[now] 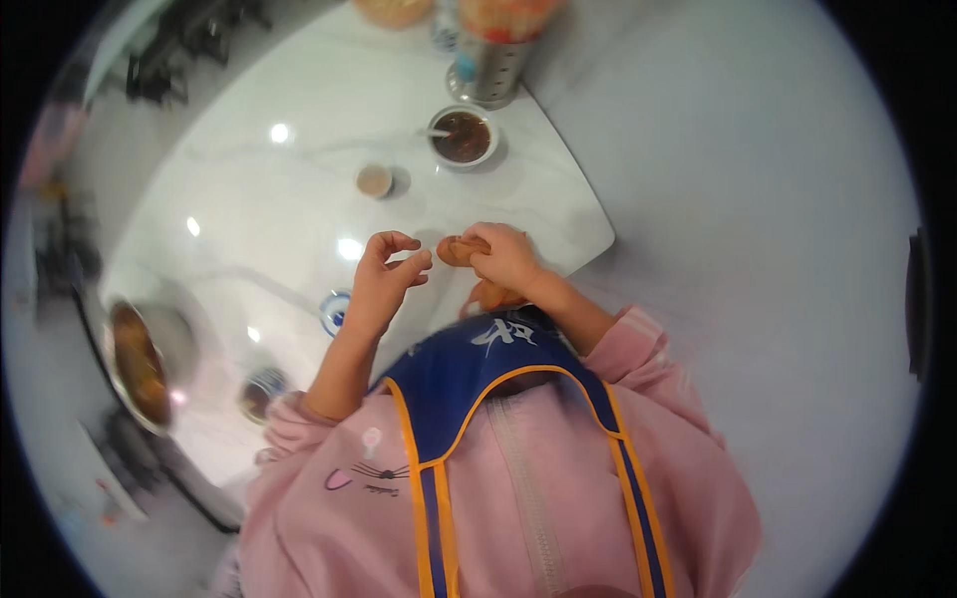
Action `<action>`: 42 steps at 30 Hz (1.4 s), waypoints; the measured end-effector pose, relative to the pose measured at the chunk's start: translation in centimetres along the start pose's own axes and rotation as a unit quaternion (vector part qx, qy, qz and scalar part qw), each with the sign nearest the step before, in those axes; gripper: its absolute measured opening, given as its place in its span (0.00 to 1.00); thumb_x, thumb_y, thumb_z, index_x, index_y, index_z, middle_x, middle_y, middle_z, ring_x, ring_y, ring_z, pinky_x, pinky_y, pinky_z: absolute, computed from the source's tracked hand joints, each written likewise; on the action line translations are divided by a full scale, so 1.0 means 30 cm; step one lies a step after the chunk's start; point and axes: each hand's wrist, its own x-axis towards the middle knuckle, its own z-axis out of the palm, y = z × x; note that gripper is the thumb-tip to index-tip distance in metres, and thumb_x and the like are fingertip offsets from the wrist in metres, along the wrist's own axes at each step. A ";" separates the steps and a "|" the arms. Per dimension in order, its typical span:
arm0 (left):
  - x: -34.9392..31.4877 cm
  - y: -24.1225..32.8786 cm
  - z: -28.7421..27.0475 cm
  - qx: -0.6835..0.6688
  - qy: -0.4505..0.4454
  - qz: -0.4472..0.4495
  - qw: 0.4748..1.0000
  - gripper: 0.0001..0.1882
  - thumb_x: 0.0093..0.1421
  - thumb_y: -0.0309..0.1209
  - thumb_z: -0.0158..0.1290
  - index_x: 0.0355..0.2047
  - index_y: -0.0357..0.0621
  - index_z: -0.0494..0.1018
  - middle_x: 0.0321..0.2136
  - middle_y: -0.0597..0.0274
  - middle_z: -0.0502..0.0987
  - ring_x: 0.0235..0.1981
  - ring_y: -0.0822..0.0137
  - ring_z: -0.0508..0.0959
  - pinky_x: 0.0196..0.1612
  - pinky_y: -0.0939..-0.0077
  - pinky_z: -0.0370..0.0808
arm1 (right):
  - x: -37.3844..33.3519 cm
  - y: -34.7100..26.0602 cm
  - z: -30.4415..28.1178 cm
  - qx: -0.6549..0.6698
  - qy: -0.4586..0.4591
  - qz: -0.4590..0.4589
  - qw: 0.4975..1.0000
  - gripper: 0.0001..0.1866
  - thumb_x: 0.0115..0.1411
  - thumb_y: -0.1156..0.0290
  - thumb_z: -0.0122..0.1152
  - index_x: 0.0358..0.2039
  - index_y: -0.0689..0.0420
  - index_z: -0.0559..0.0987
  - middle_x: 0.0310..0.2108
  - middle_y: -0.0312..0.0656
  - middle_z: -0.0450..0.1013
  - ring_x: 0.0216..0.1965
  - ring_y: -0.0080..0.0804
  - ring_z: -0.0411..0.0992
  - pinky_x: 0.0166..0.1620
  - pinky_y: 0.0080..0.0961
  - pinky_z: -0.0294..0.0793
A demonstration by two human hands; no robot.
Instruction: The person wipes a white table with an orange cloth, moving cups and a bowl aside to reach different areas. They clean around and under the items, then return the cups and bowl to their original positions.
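My right hand (506, 259) is closed around a bunched orange-brown cloth (460, 250) at the near right part of the white table (259, 214). More of the same colour hangs below that hand, by the apron; the cloth's exact kind is hard to make out. Just left of it, my left hand (384, 274) hovers over the table with its fingers curled and a gap between thumb and forefinger. Nothing shows in it. A small blue-and-white dish (335, 312) lies beside my left wrist.
Beyond my hands stand a small beige cup (374, 180) and a white bowl of dark sauce (464, 138) with a spoon. A perforated metal holder (488, 75) is at the far edge. On the left are a metal bowl of food (142, 366) and a cup (262, 393).
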 end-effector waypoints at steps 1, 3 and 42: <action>-0.030 -0.017 -0.013 -0.002 -0.001 0.005 1.000 0.15 0.56 0.28 0.59 0.40 0.37 0.67 0.39 0.60 0.73 0.34 0.70 0.77 0.35 0.78 0.75 | -0.005 0.009 0.015 0.024 -0.026 0.065 0.997 0.15 0.45 0.74 0.54 0.36 0.58 0.77 0.28 0.46 0.75 0.31 0.43 0.74 0.38 0.35 0.73; -0.065 -0.049 -0.027 -0.020 0.018 -0.004 1.000 0.09 0.55 0.27 0.60 0.31 0.37 0.72 0.29 0.65 0.77 0.29 0.75 0.75 0.32 0.82 0.72 | -0.004 0.033 0.056 0.009 0.041 0.046 0.998 0.15 0.45 0.74 0.54 0.36 0.59 0.76 0.29 0.46 0.74 0.32 0.43 0.73 0.38 0.35 0.72; -0.255 -0.355 -0.610 0.008 0.229 0.006 0.973 0.23 0.55 0.25 0.52 0.52 0.37 0.65 0.36 0.59 0.73 0.32 0.70 0.77 0.34 0.78 0.73 | 0.081 -0.246 0.282 -0.322 0.183 -0.182 0.911 0.14 0.49 0.71 0.55 0.38 0.58 0.74 0.38 0.46 0.71 0.41 0.49 0.69 0.45 0.41 0.68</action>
